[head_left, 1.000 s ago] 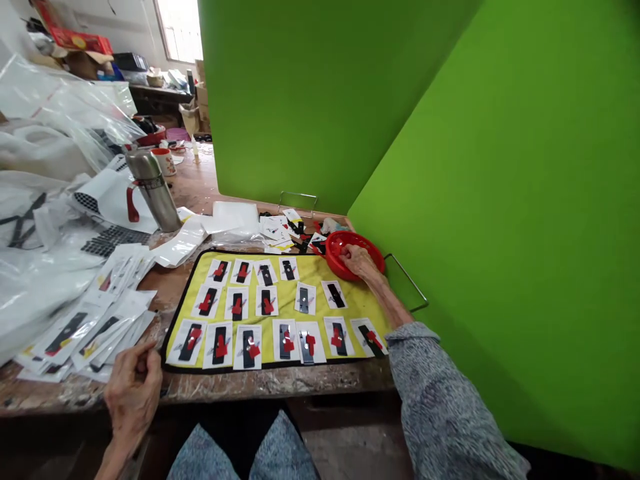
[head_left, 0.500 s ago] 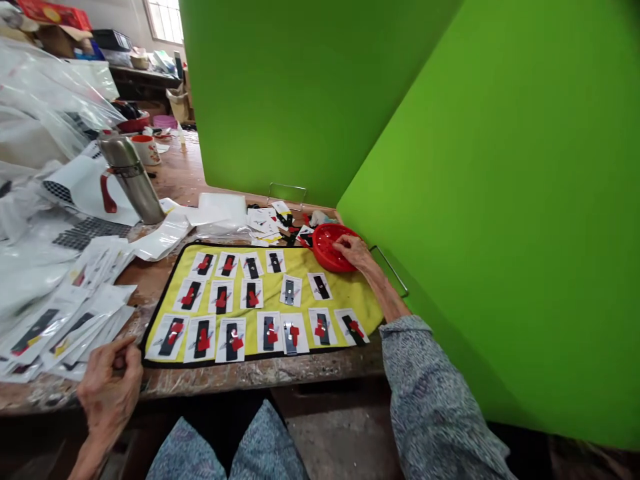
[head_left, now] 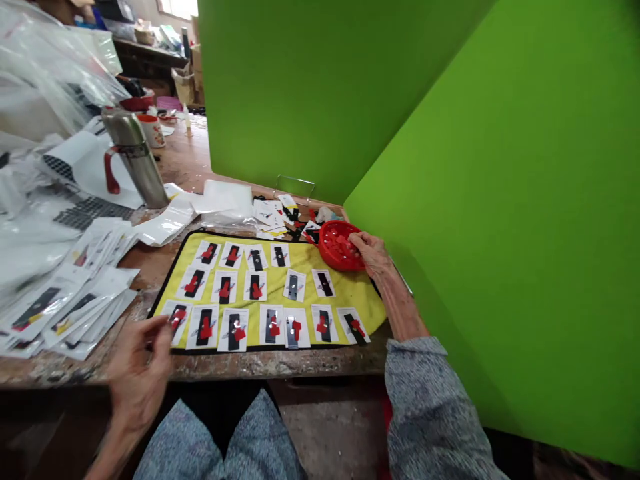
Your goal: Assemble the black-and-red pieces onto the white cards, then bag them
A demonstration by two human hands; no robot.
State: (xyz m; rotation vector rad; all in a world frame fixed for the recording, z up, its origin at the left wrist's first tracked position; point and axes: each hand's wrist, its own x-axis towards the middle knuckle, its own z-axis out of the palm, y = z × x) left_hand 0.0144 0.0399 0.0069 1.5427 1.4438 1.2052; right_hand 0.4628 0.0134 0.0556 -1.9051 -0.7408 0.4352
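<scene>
My right hand (head_left: 373, 255) reaches over the right rim of a red bowl (head_left: 327, 261) holding small red pieces (head_left: 337, 241). Its fingers are pinched together, with a small red piece seemingly at the tips. My left hand (head_left: 139, 370), slightly blurred, hovers at the table's front edge beside the lower-left card (head_left: 176, 320). Its fingers are loosely curled with a gap between them, and nothing shows in them. White cards with black strips lie in rows on a yellow cloth (head_left: 305, 263). Most bear a red piece; several at the upper right, such as this card (head_left: 295, 285), show only the strip.
Filled clear packets (head_left: 95, 300) are heaped at the left. Behind them stand a steel thermos (head_left: 137, 160) and a mug (head_left: 151, 131). Loose cards and black strips (head_left: 273, 217) lie behind the cloth. Green panels (head_left: 320, 93) wall off the back and right.
My left hand has moved right and up from beside the packets to the cloth's lower-left corner. My right hand stays at the bowl, now nearer its right rim. The view has shifted slightly.
</scene>
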